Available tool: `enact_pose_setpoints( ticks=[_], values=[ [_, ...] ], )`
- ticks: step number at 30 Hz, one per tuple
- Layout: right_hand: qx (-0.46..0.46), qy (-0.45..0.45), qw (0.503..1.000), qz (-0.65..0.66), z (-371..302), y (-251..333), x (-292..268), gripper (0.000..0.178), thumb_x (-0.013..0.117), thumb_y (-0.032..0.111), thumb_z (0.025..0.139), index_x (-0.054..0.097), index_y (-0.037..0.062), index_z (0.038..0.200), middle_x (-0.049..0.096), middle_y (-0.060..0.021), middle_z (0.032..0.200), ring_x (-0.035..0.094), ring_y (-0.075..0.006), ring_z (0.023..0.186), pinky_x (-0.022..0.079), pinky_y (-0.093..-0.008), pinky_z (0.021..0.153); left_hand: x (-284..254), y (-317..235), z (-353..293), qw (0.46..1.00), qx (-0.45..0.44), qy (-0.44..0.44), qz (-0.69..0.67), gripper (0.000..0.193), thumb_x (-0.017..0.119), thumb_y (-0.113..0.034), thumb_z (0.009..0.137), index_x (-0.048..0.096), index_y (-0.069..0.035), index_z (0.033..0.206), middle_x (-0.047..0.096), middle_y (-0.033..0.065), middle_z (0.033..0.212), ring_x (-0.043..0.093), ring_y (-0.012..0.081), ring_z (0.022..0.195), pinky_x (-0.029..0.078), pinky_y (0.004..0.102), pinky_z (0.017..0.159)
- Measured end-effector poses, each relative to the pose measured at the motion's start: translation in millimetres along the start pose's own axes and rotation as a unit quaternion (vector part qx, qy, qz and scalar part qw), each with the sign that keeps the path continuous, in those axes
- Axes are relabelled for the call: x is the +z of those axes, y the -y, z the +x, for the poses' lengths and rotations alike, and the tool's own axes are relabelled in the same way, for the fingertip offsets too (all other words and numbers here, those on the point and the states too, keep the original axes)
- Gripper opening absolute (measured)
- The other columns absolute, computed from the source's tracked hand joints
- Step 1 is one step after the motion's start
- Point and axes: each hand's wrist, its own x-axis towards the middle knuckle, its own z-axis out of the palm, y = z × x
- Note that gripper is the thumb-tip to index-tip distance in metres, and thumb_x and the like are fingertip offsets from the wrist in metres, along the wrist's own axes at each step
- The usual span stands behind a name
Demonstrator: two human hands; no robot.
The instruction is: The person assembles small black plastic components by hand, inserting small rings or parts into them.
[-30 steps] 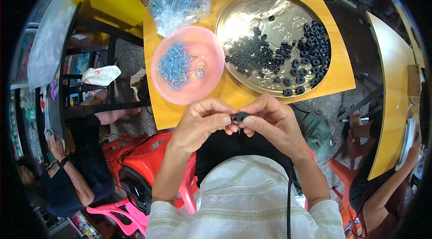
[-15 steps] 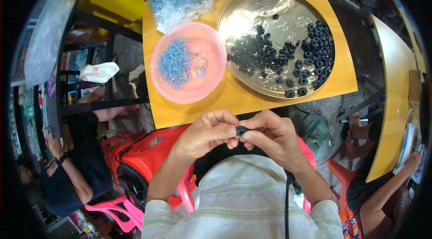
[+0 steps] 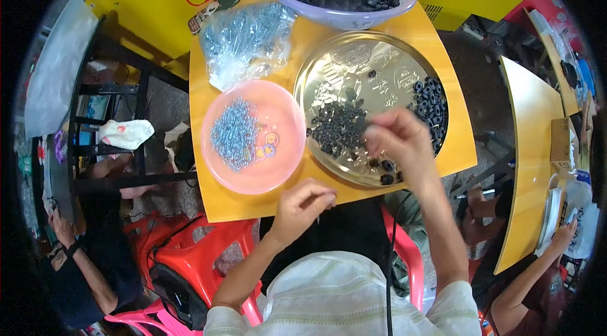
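Over the round gold metal tray (image 3: 344, 37), my right hand (image 3: 404, 146) is reaching, its fingers curled and partly smeared by motion; whether anything is in them is unclear. Small black plastic parts (image 3: 338, 127) lie heaped in the tray's middle left, and larger rounded black pieces (image 3: 430, 105) cover its right side. My left hand (image 3: 300, 209) stays at the table's near edge, thumb and fingers pinched together; what they hold, if anything, is too small to name. Beyond it stands a pink bowl (image 3: 288, 165) with small bluish metal springs (image 3: 234, 134) and a few coloured rings (image 3: 269, 145).
A clear bag of bluish springs (image 3: 246, 39) lies behind the pink bowl. At the back, a lilac basin (image 3: 354, 18) is full of black pieces. Red plastic chairs (image 3: 202, 254) stand near me. People sit at both sides, one beside another yellow table (image 3: 521, 165).
My hands have parted: the right moved forward over the tray, the left slightly left and down. The small black piece between them is out of sight. The view has tilted up, showing the basin.
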Motion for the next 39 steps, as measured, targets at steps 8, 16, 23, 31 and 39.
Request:
enact_pose_setpoints(
  ticks=[8, 16, 23, 31, 39],
  values=[
    [-0.252, -0.098, 0.961, -0.056, 153, 62, -26, 0.034, 0.062, 0.015, 0.087, 0.058, 0.0031, 0.119, 0.064, -0.0057, 0.096, 0.06, -0.0103, 0.086, 0.05, -0.0238, 0.072, -1, 1, 7, 0.995, 0.069, 0.042, 0.065, 0.011, 0.065, -0.002, 0.082, 0.065, 0.0, 0.092, 0.064, 0.0101, 0.085, 0.063, 0.0161, 0.073, 0.048, 0.0246, 0.061],
    [-0.305, -0.111, 0.914, -0.245, 164, 70, -22, 0.024, 0.063, 0.01, 0.083, 0.065, 0.0023, 0.106, 0.065, -0.0099, 0.091, 0.062, -0.015, 0.078, 0.05, -0.0279, 0.067, -2, 2, 5, 0.995, 0.061, 0.037, 0.066, 0.01, 0.065, -0.002, 0.081, 0.064, 0.001, 0.091, 0.064, 0.0107, 0.086, 0.063, 0.0179, 0.075, 0.049, 0.026, 0.064],
    [-0.338, -0.113, 0.804, -0.476, 180, 68, -40, 0.029, 0.069, 0.019, 0.078, 0.063, 0.0024, 0.101, 0.065, -0.0156, 0.085, 0.063, -0.0271, 0.08, 0.048, -0.035, 0.073, 0, -1, 6, 0.993, 0.061, 0.042, 0.086, 0.01, 0.064, -0.001, 0.081, 0.064, 0.001, 0.092, 0.064, 0.0106, 0.085, 0.063, 0.0178, 0.073, 0.049, 0.0259, 0.063],
    [-0.296, -0.11, 0.774, -0.549, 223, 63, -24, 0.047, 0.074, 0.024, 0.071, 0.059, 0.0007, 0.108, 0.06, -0.0203, 0.098, 0.057, -0.0357, 0.093, 0.045, -0.0409, 0.082, -3, -1, 6, 0.992, 0.065, 0.048, 0.097, 0.012, 0.065, -0.003, 0.081, 0.064, 0.0, 0.092, 0.064, 0.0109, 0.086, 0.063, 0.0195, 0.077, 0.05, 0.0275, 0.066],
    [-0.293, -0.118, 0.798, -0.514, 278, 59, -8, 0.047, 0.073, 0.023, 0.07, 0.057, -0.003, 0.106, 0.058, -0.0248, 0.101, 0.055, -0.0402, 0.096, 0.044, -0.0433, 0.085, -6, -3, 4, 0.995, -0.001, 0.068, 0.07, 0.012, 0.065, -0.001, 0.081, 0.066, 0.0, 0.093, 0.066, 0.0106, 0.086, 0.064, 0.0179, 0.078, 0.05, 0.0263, 0.065]
  ],
)
